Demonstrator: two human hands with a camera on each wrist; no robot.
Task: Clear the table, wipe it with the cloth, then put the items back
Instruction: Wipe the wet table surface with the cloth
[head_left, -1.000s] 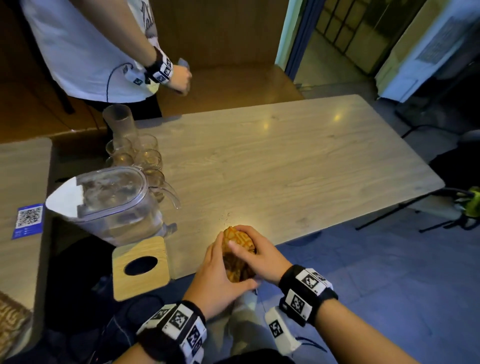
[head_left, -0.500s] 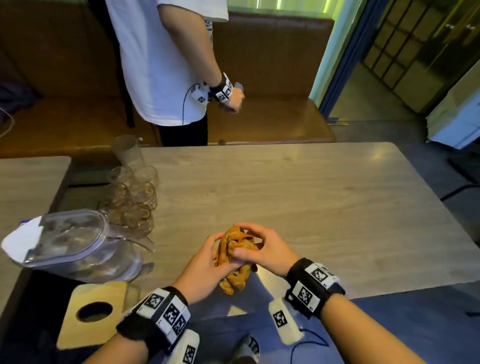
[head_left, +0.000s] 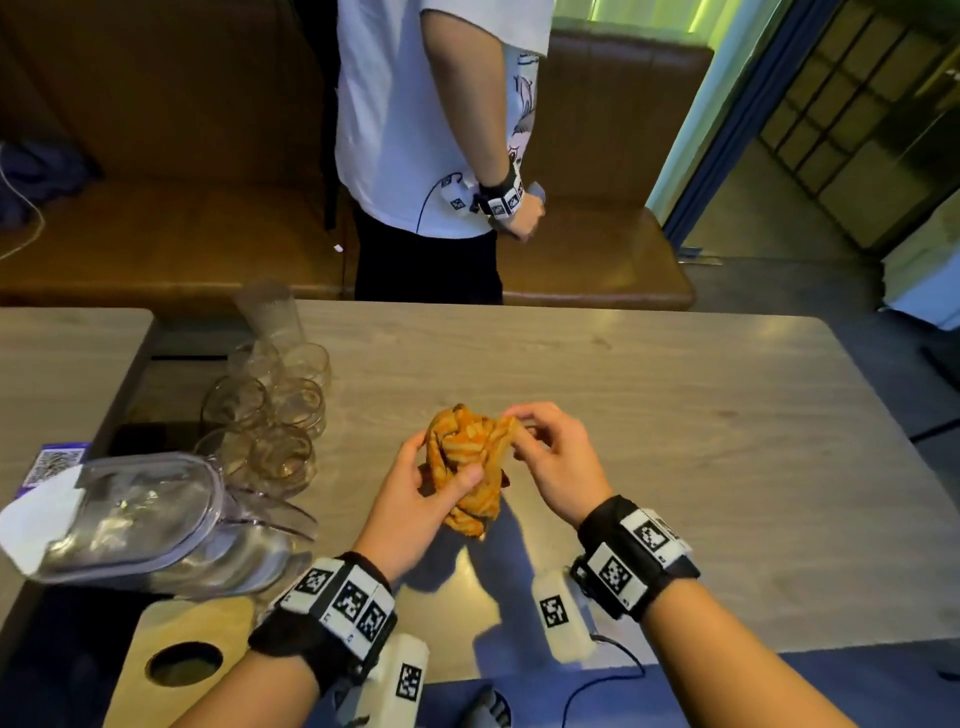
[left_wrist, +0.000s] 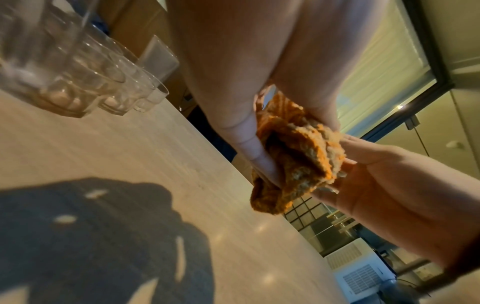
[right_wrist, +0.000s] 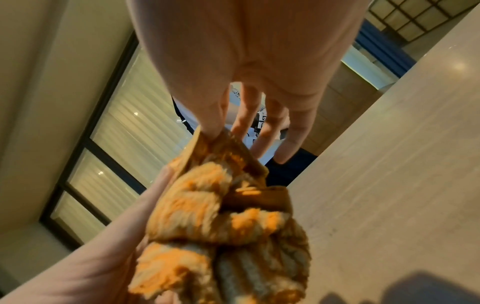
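A bunched orange and beige cloth (head_left: 470, 462) hangs a little above the wooden table (head_left: 675, 441), held between both hands. My left hand (head_left: 426, 488) grips its lower left part, thumb across the front. My right hand (head_left: 540, 457) pinches the cloth's upper right edge with thumb and forefinger, the other fingers spread. The left wrist view shows the cloth (left_wrist: 293, 154) between the left hand's thumb and fingers. In the right wrist view the cloth (right_wrist: 221, 226) fills the middle, pinched at its top.
Several empty glasses (head_left: 270, 410) and a clear plastic jug (head_left: 140, 519) stand at the table's left end. A wooden box with a round hole (head_left: 176, 660) sits near the left front corner. Another person in a white shirt (head_left: 431, 119) stands beyond the far edge, by a brown bench (head_left: 156, 244).
The hands have lifted the cloth from the table's front edge to above the table. The bundle has loosened, and the right hand now pulls one edge out.
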